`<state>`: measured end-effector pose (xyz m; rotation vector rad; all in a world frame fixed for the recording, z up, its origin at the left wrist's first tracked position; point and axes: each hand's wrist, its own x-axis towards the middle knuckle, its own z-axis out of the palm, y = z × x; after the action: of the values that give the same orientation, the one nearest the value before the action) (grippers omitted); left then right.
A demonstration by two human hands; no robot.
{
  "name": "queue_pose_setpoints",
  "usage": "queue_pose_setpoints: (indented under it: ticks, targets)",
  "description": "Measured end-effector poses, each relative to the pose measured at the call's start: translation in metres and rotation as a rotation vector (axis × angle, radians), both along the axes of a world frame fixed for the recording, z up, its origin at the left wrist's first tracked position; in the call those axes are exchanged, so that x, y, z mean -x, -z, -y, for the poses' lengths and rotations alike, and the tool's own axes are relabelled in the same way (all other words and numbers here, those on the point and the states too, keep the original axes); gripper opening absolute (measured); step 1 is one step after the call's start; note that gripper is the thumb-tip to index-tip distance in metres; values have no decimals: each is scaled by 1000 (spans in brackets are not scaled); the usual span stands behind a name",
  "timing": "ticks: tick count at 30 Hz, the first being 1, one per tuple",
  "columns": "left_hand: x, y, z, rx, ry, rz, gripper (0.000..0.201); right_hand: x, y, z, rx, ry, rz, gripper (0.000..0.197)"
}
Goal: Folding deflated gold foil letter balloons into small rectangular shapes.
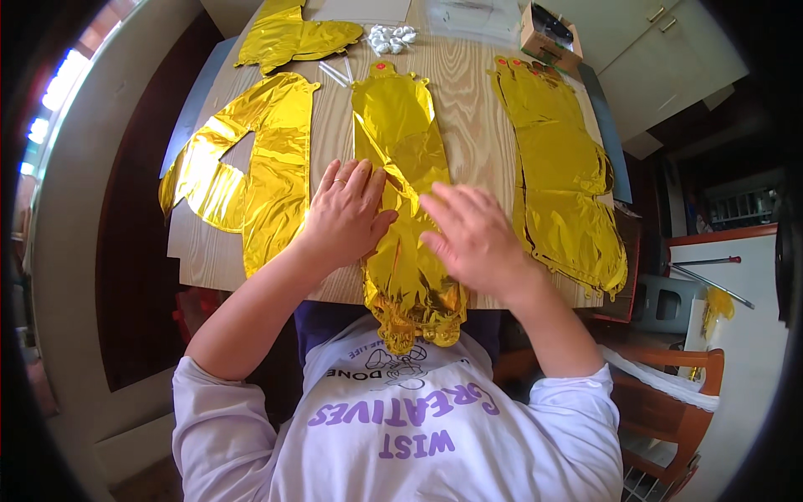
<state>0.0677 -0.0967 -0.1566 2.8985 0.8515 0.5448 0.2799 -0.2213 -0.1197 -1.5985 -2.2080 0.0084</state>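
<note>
A flat gold foil balloon (395,109), not inflated, lies lengthwise in front of me on the wooden table. Its crumpled near end hangs over the table's front edge against my shirt. A ridge of foil stands up slantwise between my hands. My left hand (347,209) rests on the balloon's left edge, fingers stretched out and lying flat. Just right of the fold, my right hand (475,238) is over the balloon with its fingers apart, slightly blurred; whether the fingertips touch the foil I cannot tell.
Another flat gold balloon (278,167) lies to the left, and a stack of gold foil balloons (559,159) to the right. More gold foil (297,35) is at the far left, near white sticks (335,74) and small white pieces (391,38). An open cardboard box (548,42) stands far right.
</note>
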Motion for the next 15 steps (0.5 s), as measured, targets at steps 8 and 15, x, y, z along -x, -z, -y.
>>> queue_pose_setpoints:
  ticks: [8,15]
  targets:
    - [0,-2,-4,8,23,20,54,32,15,12,67,-75,52,37]
    - [-10,7,-65,-36,36,31,33,35,14,10,85,-76,78,37]
